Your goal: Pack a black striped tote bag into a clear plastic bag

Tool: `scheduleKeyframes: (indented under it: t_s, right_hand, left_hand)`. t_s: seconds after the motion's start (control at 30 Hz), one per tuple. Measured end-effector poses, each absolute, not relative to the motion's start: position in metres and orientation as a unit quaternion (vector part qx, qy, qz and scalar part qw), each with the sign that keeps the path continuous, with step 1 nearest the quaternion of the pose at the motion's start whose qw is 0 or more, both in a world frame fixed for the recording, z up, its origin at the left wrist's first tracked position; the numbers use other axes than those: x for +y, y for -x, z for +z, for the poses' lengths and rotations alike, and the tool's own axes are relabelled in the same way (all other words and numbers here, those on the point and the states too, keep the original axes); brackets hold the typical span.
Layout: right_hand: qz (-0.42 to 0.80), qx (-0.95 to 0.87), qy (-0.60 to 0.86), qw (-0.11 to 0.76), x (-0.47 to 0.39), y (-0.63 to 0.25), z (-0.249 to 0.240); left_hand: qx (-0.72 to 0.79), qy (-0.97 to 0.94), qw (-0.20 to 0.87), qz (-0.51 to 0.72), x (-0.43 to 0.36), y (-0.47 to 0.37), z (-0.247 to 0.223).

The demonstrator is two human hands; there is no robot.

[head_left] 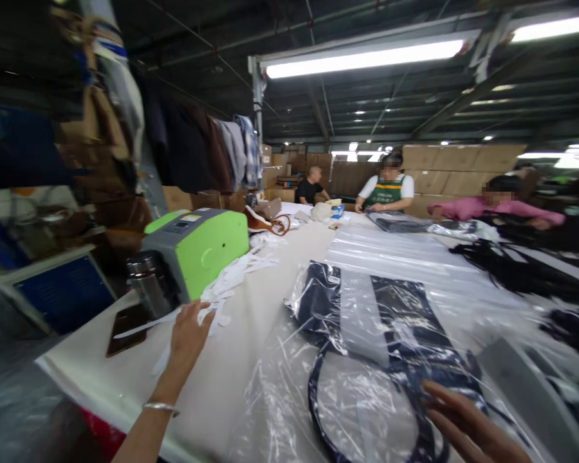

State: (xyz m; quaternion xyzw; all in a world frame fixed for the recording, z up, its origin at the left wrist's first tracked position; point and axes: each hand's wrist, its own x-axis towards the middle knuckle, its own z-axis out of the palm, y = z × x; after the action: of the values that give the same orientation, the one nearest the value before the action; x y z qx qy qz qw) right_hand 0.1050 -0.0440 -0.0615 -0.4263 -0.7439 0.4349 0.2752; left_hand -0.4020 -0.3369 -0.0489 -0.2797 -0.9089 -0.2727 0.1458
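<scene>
My left hand [190, 331], with a bangle at the wrist, reaches over the table's left part beside white paper strips [222, 283]; its fingers are apart, and whether it touches the strips is unclear. At the lower right my right hand [468, 421] has its fingers spread at the clear plastic over a dark bag [410, 305]. The bag lies flat with a pale band across it, its looped handle [316, 392] toward me. Loose clear plastic [270, 392] spreads to the left of the handle.
A green and grey machine [212, 247], a steel flask [149, 283] and a dark phone [125, 331] stand or lie at left. Stacked plastic sheets [390, 254] lie beyond the bag. A grey box [525, 386] sits at right. Several people are across the table.
</scene>
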Motion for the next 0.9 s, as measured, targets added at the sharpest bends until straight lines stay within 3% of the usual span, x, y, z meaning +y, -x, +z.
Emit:
scheduleKeyframes:
  t_s: [0.2, 0.37, 0.5, 0.6, 0.8, 0.9]
  right_hand:
    - [0.233, -0.823, 0.397, 0.334, -0.048, -0.113, -0.041]
    - [0.067, -0.894, 0.361, 0.257, -0.053, -0.117, -0.063]
    - [0.103, -0.915, 0.368, 0.128, -0.073, -0.123, -0.085]
    - [0.151, -0.911, 0.377, 0.080, -0.085, -0.126, -0.097]
    - [0.197, -0.896, 0.392, 0.074, -0.086, -0.129, -0.089]
    - [0.187, -0.892, 0.393, 0.120, -0.074, -0.118, -0.067]
  left_hand:
    - [-0.754, 0.549, 0.217, -0.288, -0.256, 0.309, -0.049]
    - [-0.713, 0.645, 0.198, -0.191, -0.214, 0.258, -0.082]
    - [-0.719, 0.668, 0.145, -0.124, -0.220, 0.255, -0.128]
    - [-0.730, 0.667, 0.098, -0.113, -0.231, 0.261, -0.148]
    - [-0.737, 0.638, -0.041, -0.219, -0.240, 0.275, -0.132]
    - [-0.772, 0.552, -0.031, -0.313, -0.233, 0.279, -0.099]
